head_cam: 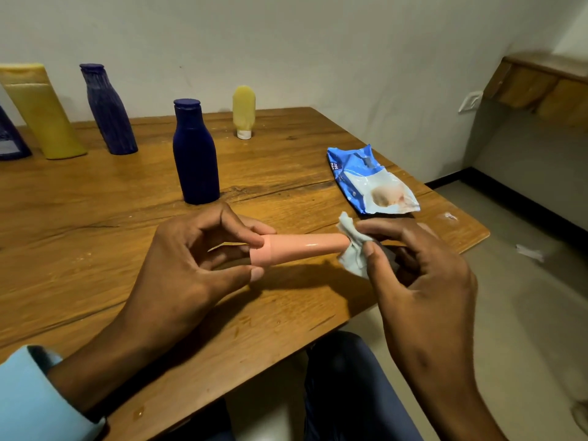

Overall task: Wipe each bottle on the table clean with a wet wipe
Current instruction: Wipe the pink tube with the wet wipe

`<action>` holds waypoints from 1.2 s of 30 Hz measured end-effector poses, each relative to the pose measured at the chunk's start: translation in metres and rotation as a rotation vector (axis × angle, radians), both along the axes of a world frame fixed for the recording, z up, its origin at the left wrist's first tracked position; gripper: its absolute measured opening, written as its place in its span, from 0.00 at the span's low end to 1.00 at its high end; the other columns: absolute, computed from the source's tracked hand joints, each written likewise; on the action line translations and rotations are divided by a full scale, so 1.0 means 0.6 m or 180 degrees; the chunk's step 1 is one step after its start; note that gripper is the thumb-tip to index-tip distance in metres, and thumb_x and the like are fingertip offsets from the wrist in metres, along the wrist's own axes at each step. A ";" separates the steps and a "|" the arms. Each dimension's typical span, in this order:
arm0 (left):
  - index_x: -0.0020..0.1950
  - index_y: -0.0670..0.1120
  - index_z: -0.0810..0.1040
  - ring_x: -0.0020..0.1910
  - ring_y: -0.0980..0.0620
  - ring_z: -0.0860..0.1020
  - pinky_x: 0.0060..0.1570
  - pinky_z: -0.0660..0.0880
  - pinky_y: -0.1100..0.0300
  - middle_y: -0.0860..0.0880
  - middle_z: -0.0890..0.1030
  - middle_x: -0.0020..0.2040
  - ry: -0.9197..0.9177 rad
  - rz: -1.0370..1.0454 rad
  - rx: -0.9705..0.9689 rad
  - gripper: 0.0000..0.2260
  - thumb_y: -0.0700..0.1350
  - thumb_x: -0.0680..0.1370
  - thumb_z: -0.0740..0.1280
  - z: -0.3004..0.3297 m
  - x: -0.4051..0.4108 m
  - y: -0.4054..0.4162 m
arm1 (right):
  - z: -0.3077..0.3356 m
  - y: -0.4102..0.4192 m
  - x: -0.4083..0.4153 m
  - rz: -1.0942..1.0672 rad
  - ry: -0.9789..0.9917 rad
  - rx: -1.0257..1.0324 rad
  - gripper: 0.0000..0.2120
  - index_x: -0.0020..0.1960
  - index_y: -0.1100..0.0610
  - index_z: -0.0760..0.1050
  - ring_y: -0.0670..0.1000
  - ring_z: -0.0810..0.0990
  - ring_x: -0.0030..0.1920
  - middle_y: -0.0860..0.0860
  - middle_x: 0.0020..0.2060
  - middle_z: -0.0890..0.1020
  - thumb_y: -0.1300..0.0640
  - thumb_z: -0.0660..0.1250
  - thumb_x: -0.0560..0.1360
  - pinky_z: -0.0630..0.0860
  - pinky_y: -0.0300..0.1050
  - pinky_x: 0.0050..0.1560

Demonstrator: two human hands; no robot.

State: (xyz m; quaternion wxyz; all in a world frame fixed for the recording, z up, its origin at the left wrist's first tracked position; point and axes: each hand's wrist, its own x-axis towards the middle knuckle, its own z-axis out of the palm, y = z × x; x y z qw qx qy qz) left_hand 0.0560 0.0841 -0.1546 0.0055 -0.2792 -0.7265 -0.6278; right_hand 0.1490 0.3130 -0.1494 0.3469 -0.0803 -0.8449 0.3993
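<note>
Pink tube [305,248] stays level because our left hand [191,259] pinches its cap end, so our right hand [423,268] can squeeze the wet wipe [354,249] around its other end.

The desk [95,198] is seen to be of varnished wood, its grain and cracks showing under a soft sheen. The pink tube [305,248] is of smooth, glossy plastic. The wet wipe [354,253] is of crumpled, matt cloth-like material. The wipe packet [366,176] is of shiny, crinkled plastic film. The dark blue bottle [195,160] is finished matt.
</note>
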 end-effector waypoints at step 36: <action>0.68 0.59 0.77 0.61 0.68 0.78 0.55 0.79 0.67 0.65 0.81 0.62 0.0570 0.0460 -0.1267 0.19 0.54 0.78 0.75 0.035 -0.018 0.032 | 0.043 0.006 -0.128 0.1747 -0.0564 -0.0007 0.11 0.58 0.43 0.83 0.40 0.81 0.57 0.38 0.53 0.85 0.50 0.76 0.76 0.78 0.42 0.52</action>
